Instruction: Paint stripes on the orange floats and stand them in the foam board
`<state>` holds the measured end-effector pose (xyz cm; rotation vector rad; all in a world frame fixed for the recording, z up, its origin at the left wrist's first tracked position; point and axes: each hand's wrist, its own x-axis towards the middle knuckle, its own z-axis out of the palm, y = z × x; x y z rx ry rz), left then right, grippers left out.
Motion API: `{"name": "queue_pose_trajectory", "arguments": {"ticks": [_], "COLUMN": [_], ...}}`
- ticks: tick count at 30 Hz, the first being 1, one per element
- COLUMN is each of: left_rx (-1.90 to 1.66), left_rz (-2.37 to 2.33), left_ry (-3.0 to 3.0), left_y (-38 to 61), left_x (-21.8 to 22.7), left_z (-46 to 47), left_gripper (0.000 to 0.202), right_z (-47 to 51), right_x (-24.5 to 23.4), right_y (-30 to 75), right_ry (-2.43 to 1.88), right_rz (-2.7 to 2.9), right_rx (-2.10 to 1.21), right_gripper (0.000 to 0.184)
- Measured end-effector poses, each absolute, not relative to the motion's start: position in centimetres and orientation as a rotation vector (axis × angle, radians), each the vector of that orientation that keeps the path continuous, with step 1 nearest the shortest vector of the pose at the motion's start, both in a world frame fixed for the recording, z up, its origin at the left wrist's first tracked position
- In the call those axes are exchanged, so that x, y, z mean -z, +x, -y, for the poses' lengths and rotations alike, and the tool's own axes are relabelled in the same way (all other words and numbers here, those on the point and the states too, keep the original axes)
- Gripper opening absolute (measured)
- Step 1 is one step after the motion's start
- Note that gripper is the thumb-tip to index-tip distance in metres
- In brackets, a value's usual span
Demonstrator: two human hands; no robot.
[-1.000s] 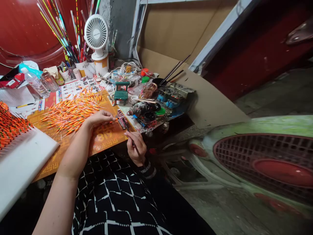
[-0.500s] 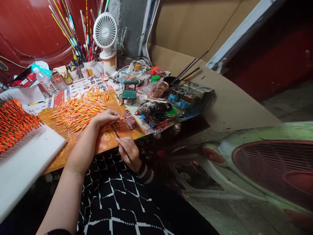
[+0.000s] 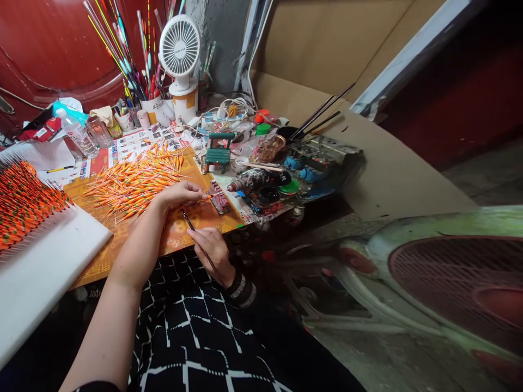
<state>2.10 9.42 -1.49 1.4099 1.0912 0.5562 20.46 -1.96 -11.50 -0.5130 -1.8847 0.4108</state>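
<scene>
My left hand [image 3: 183, 193] pinches a small orange fishing float [image 3: 208, 197], whose thin end lies over a notched pinkish block [image 3: 219, 198] at the board's right side. Below it, my right hand [image 3: 213, 249] is closed around a slim dark paintbrush [image 3: 188, 220]; the brush tip points up and left toward my left wrist. A big heap of orange floats [image 3: 137, 179] lies on the orange-yellow board [image 3: 180, 228] behind my left hand. More floats, dark-striped orange ones [image 3: 28, 207], stand in rows on a white foam slab [image 3: 69, 245] at the left.
A white fan [image 3: 180, 49] stands at the back beside a cup of long floats [image 3: 152, 109]. Right of the board are a small green chair-shaped stand [image 3: 218, 155], a paint-stained tool [image 3: 257, 179] and paint lids. A greenish floor fan [image 3: 441, 261] is at the right.
The view has shifted slightly. The brush in my right hand has moved a little left and up, closer to my left wrist. My left hand stays almost in place with its float.
</scene>
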Motion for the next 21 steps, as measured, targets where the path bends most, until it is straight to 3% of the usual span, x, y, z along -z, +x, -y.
{"name": "queue_pose_trajectory", "arguments": {"ticks": [9, 21], "left_rx": [-0.548, -0.521], "left_rz": [-1.101, -1.127], "left_ry": [1.418, 1.423], "left_y": [1.7, 1.5], "left_x": [1.8, 2.2], "left_z": [-9.9, -10.3], "left_gripper": [0.043, 0.04], "right_z": [-0.3, -1.2], "right_x": [11.9, 11.9], "right_y": [23.2, 23.0], "right_ry": [-0.63, -0.654], "right_rz": [1.648, 1.638], "right_rx": [-0.258, -0.22], "right_gripper": [0.039, 0.043]}}
